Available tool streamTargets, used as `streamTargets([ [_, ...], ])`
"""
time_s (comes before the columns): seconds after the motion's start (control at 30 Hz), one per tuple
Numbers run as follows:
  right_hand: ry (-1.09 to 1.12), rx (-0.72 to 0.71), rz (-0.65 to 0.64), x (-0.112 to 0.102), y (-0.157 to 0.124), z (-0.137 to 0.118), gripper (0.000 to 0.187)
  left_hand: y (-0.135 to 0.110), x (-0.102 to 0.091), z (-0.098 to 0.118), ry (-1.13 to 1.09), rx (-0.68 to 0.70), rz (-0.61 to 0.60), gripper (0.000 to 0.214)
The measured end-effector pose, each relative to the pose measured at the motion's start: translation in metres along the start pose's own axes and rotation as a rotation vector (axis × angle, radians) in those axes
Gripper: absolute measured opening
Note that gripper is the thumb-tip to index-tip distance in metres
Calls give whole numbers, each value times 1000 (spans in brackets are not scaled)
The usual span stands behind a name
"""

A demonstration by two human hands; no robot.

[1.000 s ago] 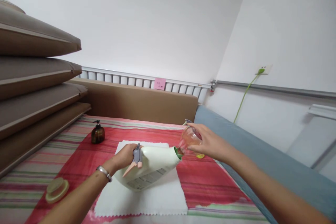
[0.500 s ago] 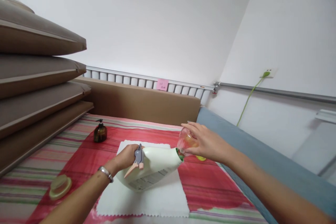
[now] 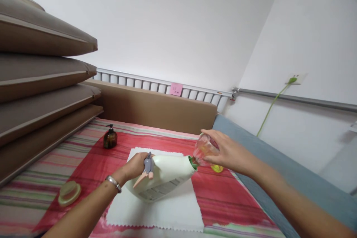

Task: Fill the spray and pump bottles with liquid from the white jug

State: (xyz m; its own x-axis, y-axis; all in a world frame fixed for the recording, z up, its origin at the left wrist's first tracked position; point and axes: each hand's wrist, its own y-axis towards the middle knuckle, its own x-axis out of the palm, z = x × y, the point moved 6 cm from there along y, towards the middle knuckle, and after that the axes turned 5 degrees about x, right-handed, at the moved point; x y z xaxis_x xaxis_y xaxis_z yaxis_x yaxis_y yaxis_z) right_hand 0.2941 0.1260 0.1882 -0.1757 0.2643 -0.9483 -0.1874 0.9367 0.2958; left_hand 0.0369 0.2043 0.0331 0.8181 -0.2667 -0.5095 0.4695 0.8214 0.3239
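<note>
My left hand (image 3: 137, 166) is closed on the handle of a pale green jug (image 3: 170, 169), which lies tilted with its mouth to the right. A grey and pink clip-like piece (image 3: 147, 167) sits against the jug's handle beside my fingers. My right hand (image 3: 224, 150) grips a clear plastic bottle (image 3: 205, 148), tipped with its narrow end at the jug's green-rimmed mouth. Whether liquid passes between them I cannot tell. Under the jug lies a white cloth (image 3: 153, 215) with a scalloped edge.
A brown pump bottle (image 3: 110, 137) stands back left. Front left lies a pale yellow round lid (image 3: 69, 193); a yellow object (image 3: 216, 168) lies below my right hand. Brown cushions (image 3: 47, 74) are stacked at left. A blue padded panel (image 3: 273, 163) borders the right.
The clear bottle has tilted slightly and its narrow end shows more plainly at the jug's mouth. The whole view has shifted a little. Both hands keep their hold.
</note>
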Motion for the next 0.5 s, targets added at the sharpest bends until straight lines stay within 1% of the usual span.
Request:
streamTargets([
  [0.17,32,39,21,-3,-2,5,75,-1,1,0,-24,0,-8,24],
  [0.23,56,37,6,-2,-2,8,75,-1,1,-3,-36,0,-3,25],
  [0.3,106,55,4,-1,-2,15,75,-1,1,-8,-48,-1,7,25],
  [0.33,152,88,15,0,-3,21,75,-2,1,-11,-54,-3,16,24],
  [0.4,308,200,47,5,-6,37,76,-3,0,-18,-65,-9,40,23],
  [0.43,425,269,72,11,-10,46,77,-4,0,-21,-72,-12,52,23],
  [0.5,747,413,124,32,-22,65,74,-7,-2,-29,-88,-17,76,24],
])
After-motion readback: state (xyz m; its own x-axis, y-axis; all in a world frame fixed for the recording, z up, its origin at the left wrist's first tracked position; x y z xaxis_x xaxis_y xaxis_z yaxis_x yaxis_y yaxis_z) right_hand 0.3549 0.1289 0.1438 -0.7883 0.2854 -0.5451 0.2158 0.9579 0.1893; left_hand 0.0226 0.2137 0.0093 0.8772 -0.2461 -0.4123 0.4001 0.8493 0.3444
